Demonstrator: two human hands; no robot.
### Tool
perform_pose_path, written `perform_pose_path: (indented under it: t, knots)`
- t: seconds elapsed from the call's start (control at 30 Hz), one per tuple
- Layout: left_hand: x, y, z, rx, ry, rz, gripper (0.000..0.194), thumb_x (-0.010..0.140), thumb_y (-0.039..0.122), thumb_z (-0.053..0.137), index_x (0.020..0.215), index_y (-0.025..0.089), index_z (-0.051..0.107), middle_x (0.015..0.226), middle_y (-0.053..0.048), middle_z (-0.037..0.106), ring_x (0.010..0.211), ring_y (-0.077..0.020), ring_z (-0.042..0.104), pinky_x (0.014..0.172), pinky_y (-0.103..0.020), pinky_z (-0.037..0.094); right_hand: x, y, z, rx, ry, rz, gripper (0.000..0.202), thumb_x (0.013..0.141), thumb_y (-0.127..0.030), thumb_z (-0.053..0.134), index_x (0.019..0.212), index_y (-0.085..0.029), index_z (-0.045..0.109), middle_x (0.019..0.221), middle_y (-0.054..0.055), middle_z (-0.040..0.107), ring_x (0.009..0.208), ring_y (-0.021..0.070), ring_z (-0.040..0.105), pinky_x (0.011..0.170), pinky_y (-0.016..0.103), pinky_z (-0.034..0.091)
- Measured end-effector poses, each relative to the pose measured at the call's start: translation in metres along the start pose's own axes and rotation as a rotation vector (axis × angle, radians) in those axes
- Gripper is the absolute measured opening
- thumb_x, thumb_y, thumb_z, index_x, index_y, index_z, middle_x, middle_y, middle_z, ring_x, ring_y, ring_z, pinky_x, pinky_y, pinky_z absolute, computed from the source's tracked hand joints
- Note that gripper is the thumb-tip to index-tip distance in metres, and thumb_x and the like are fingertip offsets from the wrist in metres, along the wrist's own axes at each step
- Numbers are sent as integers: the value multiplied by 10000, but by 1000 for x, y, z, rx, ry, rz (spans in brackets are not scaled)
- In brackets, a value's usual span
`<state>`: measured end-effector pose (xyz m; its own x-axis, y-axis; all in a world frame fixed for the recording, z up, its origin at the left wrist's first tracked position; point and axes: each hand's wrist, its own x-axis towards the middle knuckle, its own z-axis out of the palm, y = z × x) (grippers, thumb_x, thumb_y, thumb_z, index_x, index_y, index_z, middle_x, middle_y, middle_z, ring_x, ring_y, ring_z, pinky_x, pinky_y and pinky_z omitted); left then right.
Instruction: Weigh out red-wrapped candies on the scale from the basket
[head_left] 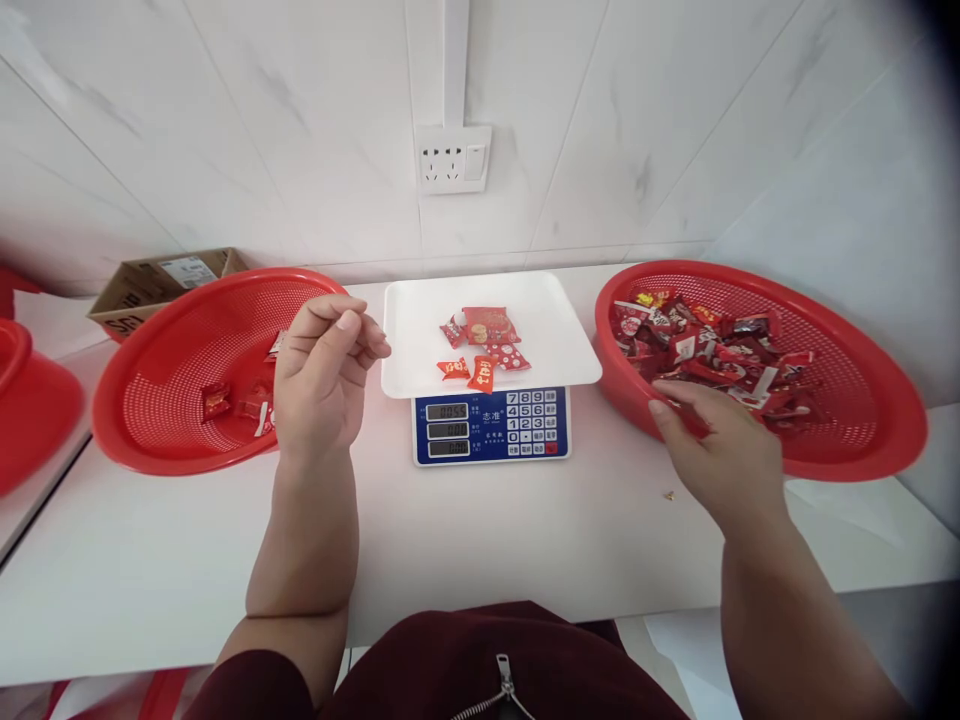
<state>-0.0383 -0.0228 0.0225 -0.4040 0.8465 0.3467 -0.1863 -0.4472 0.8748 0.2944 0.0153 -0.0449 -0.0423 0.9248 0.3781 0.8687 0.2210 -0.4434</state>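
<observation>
My left hand (326,365) is raised over the near rim of the left red basket, beside the scale's tray. Its fingers curl loosely, the thumb stands apart, and nothing shows in them. My right hand (724,455) is at the near rim of the right red basket (862,462), thumb and index finger on either side of the rim; the other fingers are hidden. Wrapped candies (720,350) in red and dark wrappers fill much of this basket. Between my hands, a white tray (416,320) on a blue digital scale (491,428) bears several red candy packets (489,325).
The left red basket (150,390) holds a few wrapped candies (217,402). Behind it stands a cardboard box (135,290). Another red container (37,410) is at the far left. A small gold scrap (669,496) lies on the white table (480,540). A socket (454,160) is on the wall.
</observation>
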Motion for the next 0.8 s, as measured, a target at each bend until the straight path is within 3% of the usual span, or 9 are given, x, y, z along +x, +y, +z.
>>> perform_pose_path:
  t: [0.17,0.3,0.4,0.63,0.8]
  knots:
    - [0,-1,0,0,-16,21,44,793,268,672,784,234,646,654,15,596,605,-92,570,581,-212,503,3,2,-6,-46,-57,134,371,883,-410,430,1191,-279,591,1238,88,609,1150,337,543,947,492,429]
    - [1,-4,-1,-15,-40,16,70,765,272,697,799,223,658,658,13,596,613,-90,571,593,-208,506,5,7,-2,-109,-178,204,413,852,-421,452,1198,-246,595,1193,95,638,979,341,613,818,509,473]
    - [2,-6,-1,-10,-37,14,87,753,284,709,796,224,663,656,14,598,612,-91,570,592,-206,505,6,10,0,-134,-186,185,402,861,-444,438,1188,-275,600,1160,94,655,873,319,633,745,491,488]
    - [5,-6,-1,-54,-27,-7,86,743,239,722,805,206,672,665,6,624,611,-89,587,597,-206,519,6,12,-1,-133,-143,173,422,871,-469,431,1160,-232,626,1173,92,657,1009,302,625,817,438,504]
    - [10,-11,-3,-85,-11,-22,126,681,206,746,790,186,686,652,0,644,597,-96,597,576,-185,528,14,14,-18,-68,-227,204,398,900,-458,397,1154,-259,630,1139,61,682,1017,274,634,828,402,512]
